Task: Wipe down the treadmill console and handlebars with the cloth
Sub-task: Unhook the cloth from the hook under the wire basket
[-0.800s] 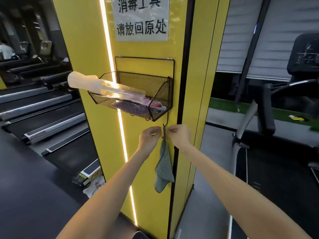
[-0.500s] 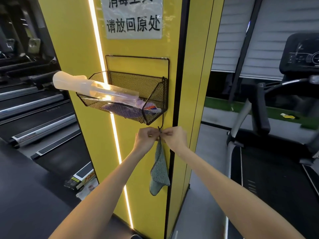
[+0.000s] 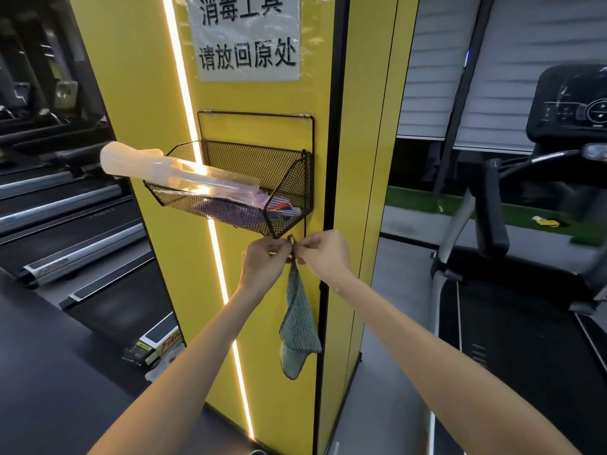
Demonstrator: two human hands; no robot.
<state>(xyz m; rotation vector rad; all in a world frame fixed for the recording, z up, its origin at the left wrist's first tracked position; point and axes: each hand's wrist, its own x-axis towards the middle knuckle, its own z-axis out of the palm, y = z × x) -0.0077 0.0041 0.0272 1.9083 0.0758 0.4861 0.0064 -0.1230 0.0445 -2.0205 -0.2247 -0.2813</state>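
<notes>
A grey-green cloth [image 3: 298,326] hangs down the yellow pillar from a small hook under the black mesh basket [image 3: 282,178]. My left hand [image 3: 264,264] and my right hand [image 3: 323,254] meet at the cloth's top corner, and both pinch it right at the hook. The treadmill console [image 3: 573,103] is a dark screen at the far right. Its black handlebar [image 3: 492,211] runs down below it, well away from both hands.
A clear spray bottle [image 3: 170,174] lies across the basket and sticks out to the left. A white sign with Chinese text [image 3: 244,37] is taped above. Several other treadmill decks [image 3: 65,224] line the left; the treadmill belt [image 3: 525,349] is at the right.
Both hands stay together at the cloth's top by the hook. The view has shifted slightly, and the cloth hangs as before.
</notes>
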